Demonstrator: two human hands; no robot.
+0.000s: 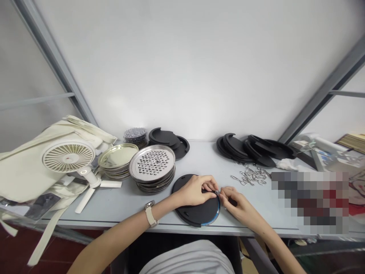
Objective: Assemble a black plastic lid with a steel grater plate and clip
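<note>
Two hands meet at the right edge of one black disc, which lies flat on the grey table right in front of you. A strip of blue shows along its lower right rim.

Your left hand, watch on the wrist, lies across the disc top, fingers bent, thumb and fingertips drawn close at the rim; cannot tell whether they grip anything. Your right hand is just beyond the edge, thumb and fingers narrowed in a pinch on a small grey piece, too tiny to identify.

Beyond your right hand: loose heap of metal clips, with black round pieces leaning over one another behind it. Left of the disc: stack of perforated grater plates, holes up on the top one. Next along, a stack of shiny lids, then a white fan near the pale bag.
</note>
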